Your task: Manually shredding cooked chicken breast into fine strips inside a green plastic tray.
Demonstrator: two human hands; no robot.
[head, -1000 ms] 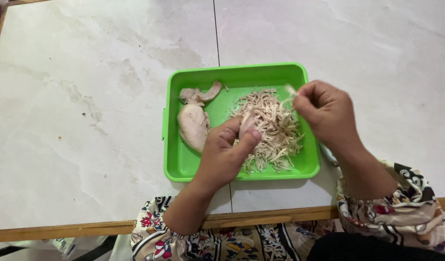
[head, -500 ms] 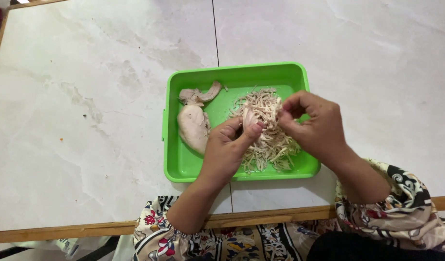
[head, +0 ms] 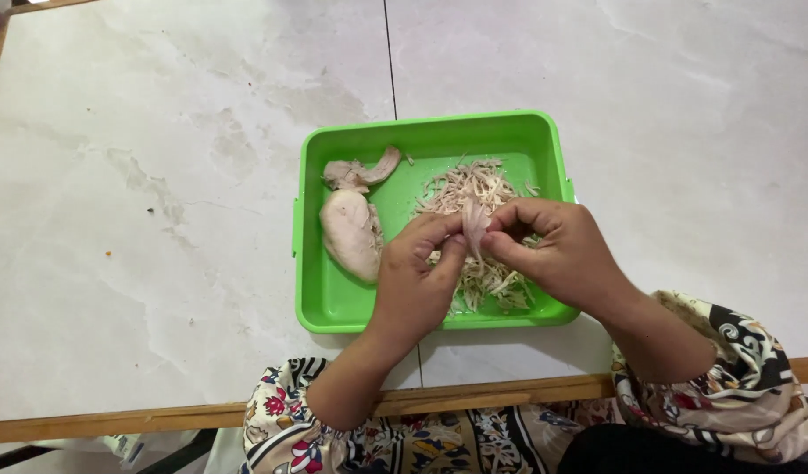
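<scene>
A bright green plastic tray lies on the pale marble-look table. In its left half rest a large pale cooked chicken piece and a smaller curved piece. A heap of shredded chicken fills the right half. Over that heap my left hand and my right hand meet, both pinching one small pinkish chicken strip between fingertips. My hands hide the lower part of the shreds.
The table has a dark seam running up from the tray and a wooden front edge. Floral patterned sleeves and clothing show along the bottom. A dark red object sits at the top left corner.
My right hand came in from the tray's right rim to meet the left hand. Both now grip the same chicken strip above the shreds.
</scene>
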